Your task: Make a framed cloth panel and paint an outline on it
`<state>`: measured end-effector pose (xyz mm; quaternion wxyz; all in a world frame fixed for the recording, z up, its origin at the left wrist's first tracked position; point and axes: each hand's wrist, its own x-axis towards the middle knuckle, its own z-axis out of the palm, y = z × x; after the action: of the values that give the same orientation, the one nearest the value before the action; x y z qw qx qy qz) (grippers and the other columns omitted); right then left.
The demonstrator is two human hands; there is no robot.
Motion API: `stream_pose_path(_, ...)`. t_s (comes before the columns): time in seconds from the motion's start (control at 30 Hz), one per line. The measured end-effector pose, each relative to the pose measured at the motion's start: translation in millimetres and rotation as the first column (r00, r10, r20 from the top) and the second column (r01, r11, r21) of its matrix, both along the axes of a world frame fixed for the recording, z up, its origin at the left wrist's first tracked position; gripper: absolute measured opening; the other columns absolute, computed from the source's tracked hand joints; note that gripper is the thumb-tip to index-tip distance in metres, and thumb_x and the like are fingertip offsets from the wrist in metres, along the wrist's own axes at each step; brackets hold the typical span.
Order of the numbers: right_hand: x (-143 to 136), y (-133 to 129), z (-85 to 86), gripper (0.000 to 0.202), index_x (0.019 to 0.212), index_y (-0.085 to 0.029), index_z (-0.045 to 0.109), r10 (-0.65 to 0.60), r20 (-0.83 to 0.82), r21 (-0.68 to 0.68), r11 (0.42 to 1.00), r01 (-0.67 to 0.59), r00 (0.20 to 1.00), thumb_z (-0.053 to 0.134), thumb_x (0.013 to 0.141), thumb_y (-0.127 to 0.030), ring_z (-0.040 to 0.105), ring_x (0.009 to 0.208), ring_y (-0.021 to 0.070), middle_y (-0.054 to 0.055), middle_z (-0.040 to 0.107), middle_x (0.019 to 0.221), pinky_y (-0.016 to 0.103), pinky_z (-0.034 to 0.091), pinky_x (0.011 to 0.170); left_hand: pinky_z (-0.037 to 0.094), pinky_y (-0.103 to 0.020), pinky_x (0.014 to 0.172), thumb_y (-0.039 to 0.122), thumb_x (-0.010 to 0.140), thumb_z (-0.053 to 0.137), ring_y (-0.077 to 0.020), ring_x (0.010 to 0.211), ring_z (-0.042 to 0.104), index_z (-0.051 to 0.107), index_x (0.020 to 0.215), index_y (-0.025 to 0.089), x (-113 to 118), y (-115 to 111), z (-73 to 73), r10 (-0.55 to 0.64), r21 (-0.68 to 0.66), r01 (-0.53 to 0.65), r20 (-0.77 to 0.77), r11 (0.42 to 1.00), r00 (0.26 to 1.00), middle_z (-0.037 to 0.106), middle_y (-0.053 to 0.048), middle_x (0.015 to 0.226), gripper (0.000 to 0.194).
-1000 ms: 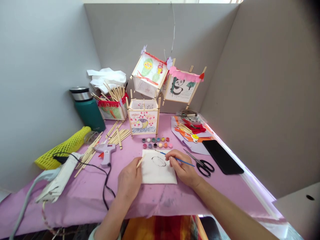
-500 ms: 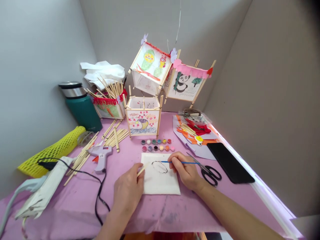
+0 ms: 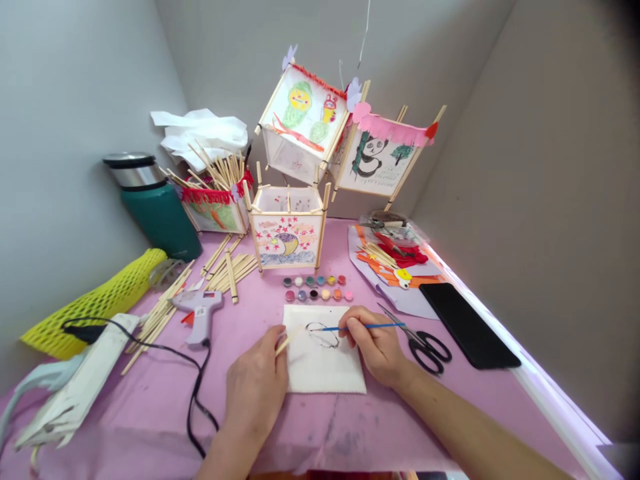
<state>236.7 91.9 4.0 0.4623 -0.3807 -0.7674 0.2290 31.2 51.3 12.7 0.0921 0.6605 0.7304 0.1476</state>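
Observation:
My right hand (image 3: 371, 340) is closed in a pinch around a thin paintbrush (image 3: 327, 329) with a blue handle. The brush tip rests on or just over a dark oval outline at the upper middle of a white square sheet (image 3: 325, 373). At the sheet's left edge lies my left hand (image 3: 260, 383), its thumb and fingers closed on a pale wooden stick (image 3: 283, 345). Just beyond the sheet sit two rows of small paint pots (image 3: 313, 294) in several colours.
Scissors (image 3: 425, 347) and a black phone (image 3: 467, 325) lie right. Behind stand paper lanterns on stick frames, the nearest a moon-and-stars lantern (image 3: 287, 240). Leftward are a glue gun (image 3: 199, 313), loose sticks (image 3: 235, 273), a power strip (image 3: 80, 387) and a teal bottle (image 3: 160, 217).
The brush tip has moved slightly right and down, inside the outline's upper left part. My left hand stays by the sheet's edge. The whole view has shifted a little.

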Motion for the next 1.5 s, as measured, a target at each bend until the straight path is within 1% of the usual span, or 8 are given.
stream_pose_path(0.2, -3.2, -0.1, -2.2, 0.024, 0.079, -0.019, 0.056, 0.019, 0.000, -0.019, 1.000, -0.019, 1.000, 0.038, 0.094, -0.022, 0.056, 0.062, 0.0108, 0.000, 0.060, 0.071, 0.023, 0.042, 0.062, 0.042, -0.030, 0.068, 0.018, 0.087, 0.040, -0.0228, 0.084, 0.066, 0.056, 0.116, 0.025, 0.2, 0.4, -1.3, -0.007, 0.015, 0.007, -0.005, 1.000, 1.000, 0.071, -0.003, 0.098, 0.034)
stream_pose_path(0.33, -4.1, -0.6, -2.9, 0.025, 0.078, -0.019, 0.057, 0.009, 0.008, -0.021, 1.000, -0.009, 1.000, 0.038, 0.094, -0.023, 0.057, 0.062, 0.0116, 0.001, 0.060, 0.071, 0.024, 0.043, 0.061, 0.042, -0.029, 0.066, 0.023, 0.088, 0.042, -0.0218, 0.083, 0.066, 0.057, 0.115, 0.024, 0.0, 0.4, -3.0, -0.018, 0.047, 0.018, -0.003, 0.999, 1.000, 0.071, -0.003, 0.096, 0.030)
stream_pose_path(0.5, -5.1, -0.7, -2.8, 0.024, 0.079, -0.020, 0.057, 0.010, 0.020, -0.018, 1.000, -0.010, 1.000, 0.039, 0.094, -0.023, 0.057, 0.062, 0.0126, 0.002, 0.061, 0.072, 0.025, 0.044, 0.062, 0.043, -0.030, 0.068, 0.024, 0.089, 0.041, -0.0220, 0.084, 0.066, 0.057, 0.114, 0.024, 0.1, 0.4, -4.1, -0.024, 0.064, 0.024, 0.000, 0.998, 1.000, 0.072, -0.004, 0.095, 0.030)
stream_pose_path(0.73, -6.5, 0.0, -1.4, 0.024, 0.077, -0.019, 0.057, -0.001, 0.064, 0.003, 1.000, 0.000, 0.998, 0.040, 0.093, -0.022, 0.057, 0.063, 0.0124, 0.002, 0.061, 0.071, 0.025, 0.044, 0.063, 0.042, -0.031, 0.068, 0.025, 0.090, 0.040, -0.0228, 0.083, 0.066, 0.057, 0.114, 0.023, -0.4, -0.6, -4.3, -0.023, 0.058, 0.023, -0.002, 0.998, 1.000, 0.071, -0.004, 0.095, 0.030)
stream_pose_path(1.13, -7.9, -0.6, 1.1, 0.024, 0.078, -0.020, 0.057, 0.024, 0.057, 0.002, 1.000, -0.024, 0.998, 0.039, 0.094, -0.022, 0.058, 0.062, 0.0123, 0.001, 0.061, 0.068, 0.024, 0.045, 0.062, 0.041, -0.029, 0.067, 0.026, 0.089, 0.041, -0.0214, 0.082, 0.065, 0.058, 0.113, 0.023, 0.0, 0.4, -4.1, -0.020, 0.050, 0.020, -0.011, 0.999, 1.000, 0.071, -0.004, 0.095, 0.030)
stream_pose_path(1.5, -5.3, -0.9, -1.2, 0.025, 0.077, -0.019, 0.057, 0.030, 0.044, -0.023, 0.999, -0.029, 0.999, 0.039, 0.094, -0.023, 0.057, 0.060, 0.0118, 0.001, 0.061, 0.069, 0.024, 0.044, 0.060, 0.040, -0.029, 0.066, 0.025, 0.089, 0.041, -0.0215, 0.081, 0.065, 0.058, 0.113, 0.024, 0.0, -0.2, -3.7, -0.016, 0.049, 0.017, -0.022, 0.999, 1.000, 0.071, -0.003, 0.093, 0.030)
